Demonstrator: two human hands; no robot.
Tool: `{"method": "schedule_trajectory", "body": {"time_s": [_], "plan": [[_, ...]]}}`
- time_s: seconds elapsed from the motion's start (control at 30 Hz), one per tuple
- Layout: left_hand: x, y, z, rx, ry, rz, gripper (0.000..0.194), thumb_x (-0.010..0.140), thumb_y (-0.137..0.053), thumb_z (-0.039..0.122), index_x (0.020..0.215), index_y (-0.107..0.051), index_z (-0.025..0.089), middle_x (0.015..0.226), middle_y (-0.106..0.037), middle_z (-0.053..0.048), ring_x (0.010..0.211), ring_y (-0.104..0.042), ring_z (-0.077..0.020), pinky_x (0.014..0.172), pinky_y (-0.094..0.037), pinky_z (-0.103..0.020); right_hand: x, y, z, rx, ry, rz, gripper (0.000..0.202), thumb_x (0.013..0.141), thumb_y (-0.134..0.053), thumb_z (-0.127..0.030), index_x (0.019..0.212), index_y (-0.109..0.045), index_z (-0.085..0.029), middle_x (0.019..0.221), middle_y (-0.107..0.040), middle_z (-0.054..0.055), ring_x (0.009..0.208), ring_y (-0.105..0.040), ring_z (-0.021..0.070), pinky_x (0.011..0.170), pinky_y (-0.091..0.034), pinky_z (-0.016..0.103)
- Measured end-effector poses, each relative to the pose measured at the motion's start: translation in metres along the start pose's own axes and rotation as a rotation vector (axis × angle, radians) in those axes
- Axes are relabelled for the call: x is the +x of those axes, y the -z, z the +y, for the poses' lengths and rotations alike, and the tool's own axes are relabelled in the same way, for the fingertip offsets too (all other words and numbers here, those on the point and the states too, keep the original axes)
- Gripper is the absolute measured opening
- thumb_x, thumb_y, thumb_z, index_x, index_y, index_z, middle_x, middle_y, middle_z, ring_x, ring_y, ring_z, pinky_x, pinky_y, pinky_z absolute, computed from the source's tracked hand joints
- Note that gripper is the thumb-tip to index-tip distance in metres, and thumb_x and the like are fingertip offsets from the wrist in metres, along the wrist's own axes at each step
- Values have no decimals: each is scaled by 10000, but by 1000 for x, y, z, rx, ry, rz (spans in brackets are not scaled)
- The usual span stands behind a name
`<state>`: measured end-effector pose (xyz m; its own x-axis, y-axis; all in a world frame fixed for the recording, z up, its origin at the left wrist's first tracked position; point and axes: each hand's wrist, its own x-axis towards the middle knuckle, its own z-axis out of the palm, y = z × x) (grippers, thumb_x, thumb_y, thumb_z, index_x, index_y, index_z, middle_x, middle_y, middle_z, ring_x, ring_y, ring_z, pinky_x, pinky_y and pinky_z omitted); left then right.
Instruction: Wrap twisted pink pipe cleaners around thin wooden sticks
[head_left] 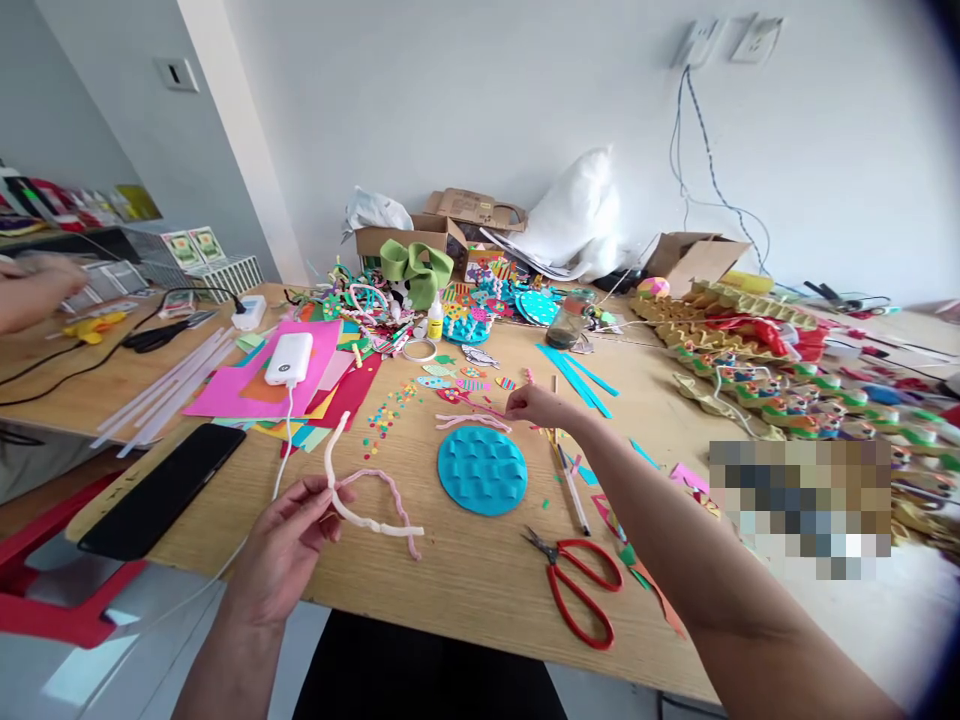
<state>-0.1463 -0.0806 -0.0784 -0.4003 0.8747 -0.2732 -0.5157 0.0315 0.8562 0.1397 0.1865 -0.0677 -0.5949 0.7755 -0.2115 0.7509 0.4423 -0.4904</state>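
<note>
My left hand pinches a bent white pipe cleaner and a curved, wavy pink pipe cleaner just above the table. Over the table's middle, my right hand is closed, with a thin bright pink strip running from its fingertips. Just below that strip lie pale pink wavy pieces. A round blue disc with a woven-looking surface rests between my hands. Several paper fish lie beyond it.
Red-handled scissors and a pen lie right of the disc. A black phone, coloured paper and a white power bank are on the left. A glass jar and egg trays stand farther back. Another person's hand shows far left.
</note>
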Motion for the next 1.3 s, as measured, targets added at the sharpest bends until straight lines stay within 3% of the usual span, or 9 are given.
{"method": "schedule_trajectory", "body": {"time_s": [0.37, 0.47, 0.57, 0.67, 0.73, 0.83, 1.03, 1.17, 1.3], "plan": [[-2, -13, -4, 25, -36, -77, 215, 646, -750, 223, 812, -642, 137, 750, -687, -55, 608, -586, -111, 518, -464, -201, -17, 2, -18, -166, 26, 117, 170, 767, -533, -182, 712, -687, -137, 673, -651, 56, 624, -546, 151, 585, -354, 244], [-5, -19, -7, 26, -72, -91, 201, 670, -733, 222, 818, -627, 136, 766, -690, -59, 610, -591, -112, 537, -468, -212, -45, -3, -49, -84, 118, 146, 271, 852, -479, -311, 800, -685, -144, 711, -658, 54, 626, -549, 150, 577, -368, 241], [-9, -29, -15, 14, -79, -112, 193, 691, -718, 231, 827, -619, 138, 807, -692, -67, 648, -605, -126, 551, -472, -223, -83, -23, -91, 176, 259, 12, 363, 873, -458, -448, 859, -673, -156, 700, -644, 33, 605, -548, 139, 543, -384, 224], [-16, -41, -25, 3, -65, -143, 175, 707, -707, 214, 842, -620, 144, 835, -691, -68, 690, -611, -133, 572, -475, -225, -116, -50, -126, 234, 324, -48, 288, 831, -565, -417, 996, -652, -197, 811, -672, 24, 690, -586, 142, 611, -407, 223], [-22, -45, -32, -36, -40, -169, 150, 713, -704, 206, 827, -623, 151, 804, -686, -56, 678, -605, -130, 589, -480, -236, -130, -64, -138, 236, 345, -6, 210, 883, -501, -336, 921, -656, -201, 806, -664, 22, 692, -574, 134, 628, -399, 228], [-32, -43, -38, -136, 28, -237, 139, 722, -696, 195, 847, -647, 157, 747, -666, -35, 637, -584, -109, 616, -481, -240, -143, -75, -142, 273, 316, 22, 250, 917, -425, -274, 793, -622, -185, 730, -629, 14, 655, -545, 125, 618, -390, 227], [-47, -22, -41, -290, 138, -276, 151, 712, -712, 184, 852, -709, 129, 703, -666, -46, 640, -599, -101, 590, -483, -198, -168, -86, -124, 520, 160, -169, 309, 916, -428, -408, 754, -558, -179, 660, -586, 6, 597, -496, 118, 554, -383, 223], [-50, -15, -41, -319, 137, -191, 105, 723, -709, 208, 783, -715, 121, 760, -700, -72, 671, -635, -120, 598, -510, -209, -179, -102, -116, 823, 91, -264, 322, 903, -447, -458, 794, -528, -167, 598, -574, -3, 531, -486, 98, 514, -391, 212], [-46, -18, -41, -318, 114, -71, 120, 711, -721, 197, 801, -719, 118, 777, -715, -74, 708, -656, -122, 591, -517, -185, -182, -116, -117, 1006, -9, -242, 345, 886, -478, -477, 786, -520, -149, 506, -555, -20, 427, -442, 62, 435, -345, 176]]}}
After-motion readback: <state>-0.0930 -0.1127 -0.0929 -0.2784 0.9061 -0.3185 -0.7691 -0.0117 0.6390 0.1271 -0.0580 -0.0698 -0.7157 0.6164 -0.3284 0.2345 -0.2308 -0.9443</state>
